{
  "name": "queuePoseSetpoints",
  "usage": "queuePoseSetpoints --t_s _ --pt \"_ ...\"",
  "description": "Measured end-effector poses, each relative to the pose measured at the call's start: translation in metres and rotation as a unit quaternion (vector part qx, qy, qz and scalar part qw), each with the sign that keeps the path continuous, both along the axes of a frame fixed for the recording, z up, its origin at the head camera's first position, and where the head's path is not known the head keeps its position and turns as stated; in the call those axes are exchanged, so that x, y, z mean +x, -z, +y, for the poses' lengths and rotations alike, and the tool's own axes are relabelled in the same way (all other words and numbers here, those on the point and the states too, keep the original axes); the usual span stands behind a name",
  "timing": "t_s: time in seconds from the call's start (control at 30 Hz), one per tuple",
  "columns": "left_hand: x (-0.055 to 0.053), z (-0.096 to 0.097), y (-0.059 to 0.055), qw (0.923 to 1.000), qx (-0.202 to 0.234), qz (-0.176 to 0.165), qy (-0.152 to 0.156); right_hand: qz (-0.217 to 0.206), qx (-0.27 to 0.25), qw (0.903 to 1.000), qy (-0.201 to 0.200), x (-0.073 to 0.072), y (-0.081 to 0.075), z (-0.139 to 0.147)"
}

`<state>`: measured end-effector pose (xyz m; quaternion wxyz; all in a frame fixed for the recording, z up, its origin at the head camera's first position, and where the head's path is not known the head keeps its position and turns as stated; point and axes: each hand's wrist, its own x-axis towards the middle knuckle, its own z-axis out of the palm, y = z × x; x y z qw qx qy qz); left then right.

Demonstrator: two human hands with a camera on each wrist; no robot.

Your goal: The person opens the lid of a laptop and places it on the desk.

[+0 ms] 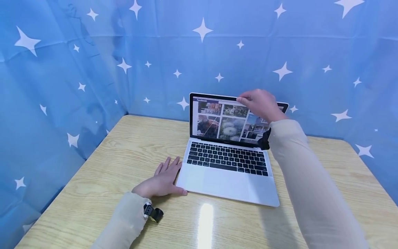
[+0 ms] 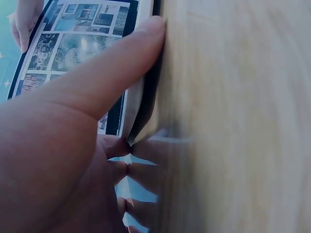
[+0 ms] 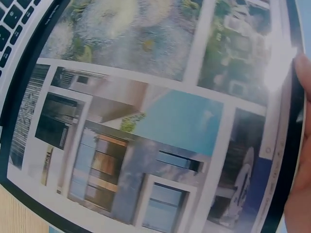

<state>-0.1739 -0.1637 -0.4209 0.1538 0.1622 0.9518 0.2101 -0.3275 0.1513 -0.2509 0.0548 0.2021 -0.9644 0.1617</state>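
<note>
A silver laptop (image 1: 214,180) stands unfolded on the wooden table, its lit screen (image 1: 231,126) showing a page of photos headed Facebook. At the top edge of the lid, right of the middle, my right hand (image 1: 261,103) pinches the rim with the thumb on the screen side and fingers behind. The right wrist view has the screen (image 3: 170,126) filling most of it, with part of that hand (image 3: 299,194) at the right. My left hand (image 1: 161,180) rests at the laptop's front left corner, fingers spread on the table and straight thumb (image 2: 121,58) against the front edge.
The wooden table (image 1: 102,173) extends on both sides of the laptop. Behind and to the left hangs a blue curtain (image 1: 155,52) with white stars. A bright light reflection shows on the table in front of the laptop. Black straps circle both wrists.
</note>
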Motion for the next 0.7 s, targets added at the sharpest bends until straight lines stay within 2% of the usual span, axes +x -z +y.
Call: queuePoseSetpoints --t_s 0.43,0.7 --pt "0.000 -0.004 0.002 0.9998 0.001 0.017 0.006 0.022 -0.027 0.9989 0.032 -0.019 0.013 -0.008" --pt "-0.002 -0.001 0.002 0.9999 0.002 0.008 0.006 0.038 -0.040 0.9975 0.044 -0.034 0.021 -0.007"
